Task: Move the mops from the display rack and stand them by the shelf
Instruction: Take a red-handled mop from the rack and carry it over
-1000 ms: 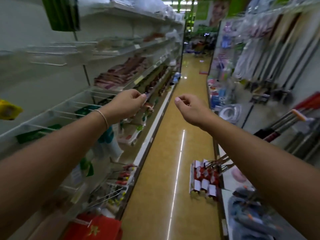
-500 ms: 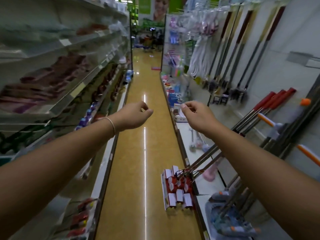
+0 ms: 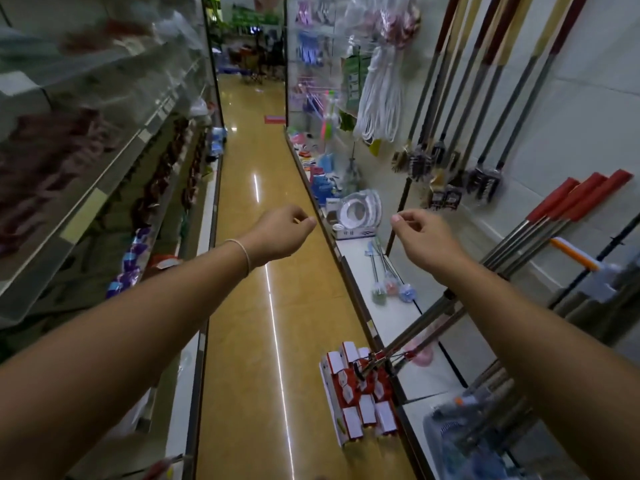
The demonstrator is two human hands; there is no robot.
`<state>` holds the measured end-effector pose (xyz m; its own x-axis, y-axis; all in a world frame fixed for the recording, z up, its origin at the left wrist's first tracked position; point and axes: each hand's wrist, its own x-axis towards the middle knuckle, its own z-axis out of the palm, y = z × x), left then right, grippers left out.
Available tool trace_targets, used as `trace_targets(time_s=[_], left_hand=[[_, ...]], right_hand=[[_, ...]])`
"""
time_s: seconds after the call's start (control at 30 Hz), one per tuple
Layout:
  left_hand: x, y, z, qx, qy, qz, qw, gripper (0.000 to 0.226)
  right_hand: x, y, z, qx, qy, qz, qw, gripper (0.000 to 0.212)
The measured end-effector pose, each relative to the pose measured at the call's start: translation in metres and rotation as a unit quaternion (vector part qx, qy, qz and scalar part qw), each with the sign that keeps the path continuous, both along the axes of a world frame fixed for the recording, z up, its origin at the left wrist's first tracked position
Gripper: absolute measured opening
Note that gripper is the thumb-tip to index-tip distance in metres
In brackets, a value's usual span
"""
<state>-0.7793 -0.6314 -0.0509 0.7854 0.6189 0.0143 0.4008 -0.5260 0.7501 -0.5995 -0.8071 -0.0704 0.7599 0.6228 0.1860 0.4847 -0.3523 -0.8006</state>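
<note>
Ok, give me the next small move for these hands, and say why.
Probably swing the right hand right toward the red-handled mops leaning by the shelf. Both hands, left hand included, hold nothing, and the right is nearer those handles.

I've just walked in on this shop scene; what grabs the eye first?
Two bare arms stretch down the shiny yellow aisle floor, the left hand and right hand loosely curled and holding nothing. At lower right, red-handled metal mops lean against the shelf, their red-and-white packaged heads resting on the floor.

Both the left hand (image 3: 282,233) and right hand (image 3: 424,239) hang loosely curled above the aisle floor (image 3: 249,341).
</note>
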Motion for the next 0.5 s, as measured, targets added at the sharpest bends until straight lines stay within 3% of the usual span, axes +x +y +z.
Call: trace_targets(time_s=[0.23, 0.4, 0.5], left_hand=[[0.057, 0.088, -0.032, 0.029, 0.0, -0.004, 1.0, 0.036], [0.107, 0.168, -0.04, 0.049, 0.037, 0.007, 0.998, 0.037], [0.142, 0.211, -0.032, 0.051, 0.042, 0.022, 0.998, 0.035]], right_hand=[[0.066, 0.097, -0.039, -0.003, 0.026, -0.003, 1.0, 0.032], [0.121, 0.196, -0.052, 0.016, 0.065, 0.026, 0.997, 0.025], [0.153, 0.246, -0.047, 0.014, 0.064, 0.053, 0.996, 0.03]])
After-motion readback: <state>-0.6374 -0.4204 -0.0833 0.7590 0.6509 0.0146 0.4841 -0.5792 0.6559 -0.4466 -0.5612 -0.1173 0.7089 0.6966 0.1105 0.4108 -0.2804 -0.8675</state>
